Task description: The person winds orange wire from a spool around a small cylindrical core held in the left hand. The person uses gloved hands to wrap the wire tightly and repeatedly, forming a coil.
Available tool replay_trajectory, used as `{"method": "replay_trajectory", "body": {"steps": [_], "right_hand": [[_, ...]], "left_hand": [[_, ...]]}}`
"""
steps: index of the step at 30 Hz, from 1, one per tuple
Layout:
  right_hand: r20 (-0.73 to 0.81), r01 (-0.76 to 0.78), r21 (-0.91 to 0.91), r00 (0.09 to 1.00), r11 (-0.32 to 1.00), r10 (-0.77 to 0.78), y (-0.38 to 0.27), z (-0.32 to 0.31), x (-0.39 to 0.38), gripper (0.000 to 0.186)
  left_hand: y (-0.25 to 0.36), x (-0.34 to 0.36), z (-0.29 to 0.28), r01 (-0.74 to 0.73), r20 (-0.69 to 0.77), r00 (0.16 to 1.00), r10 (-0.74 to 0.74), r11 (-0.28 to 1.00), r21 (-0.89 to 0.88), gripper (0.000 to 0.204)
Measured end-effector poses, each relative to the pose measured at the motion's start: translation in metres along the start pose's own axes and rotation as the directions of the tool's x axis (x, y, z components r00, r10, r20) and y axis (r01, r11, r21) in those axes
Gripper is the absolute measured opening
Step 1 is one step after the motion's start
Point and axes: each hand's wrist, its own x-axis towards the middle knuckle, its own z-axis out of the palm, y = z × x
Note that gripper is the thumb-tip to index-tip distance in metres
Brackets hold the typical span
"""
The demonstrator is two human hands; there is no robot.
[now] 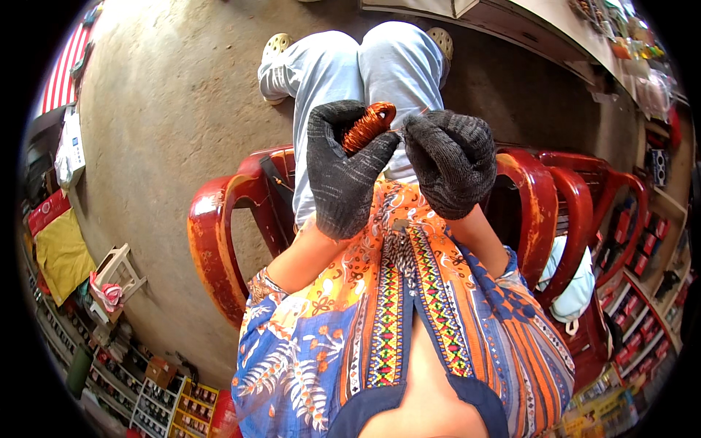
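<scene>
My left hand, in a dark grey knit glove, is wrapped round a bundle of shiny copper-coloured wire with a small loop opening at its upper end. It is held above my lap. Close beside it on the right, my right hand, gloved the same way, has its fingers pinched together. A thin strand of the wire shows between the two hands, at the right fingertips. Its far end is too fine to follow. Both hands are over my light blue trousers.
I sit on a red-brown plastic chair, with more such chairs at my right. A pale bag rests on one. A counter stands ahead at right. A small stool is on the concrete floor at left; shelves line both sides.
</scene>
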Motion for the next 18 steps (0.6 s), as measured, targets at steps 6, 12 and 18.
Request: {"method": "replay_trajectory", "body": {"steps": [6,12,18], "right_hand": [[0.003,0.009,0.028,1.000,1.000,-0.009,-0.001,0.001,-0.002,0.034],[0.025,-0.009,-0.024,1.000,1.000,0.010,0.001,-0.005,0.001,0.030],[0.099,-0.020,0.173,0.995,0.985,0.003,-0.010,-0.011,0.004,0.025]], "left_hand": [[0.008,-0.002,-0.004,-0.056,0.037,0.998,0.054,0.998,0.041,0.047],[0.007,-0.004,-0.004,-0.138,0.078,0.988,0.133,0.988,0.069,0.046],[0.005,-0.002,-0.008,-0.280,0.102,0.958,0.268,0.951,0.128,0.046]]}}
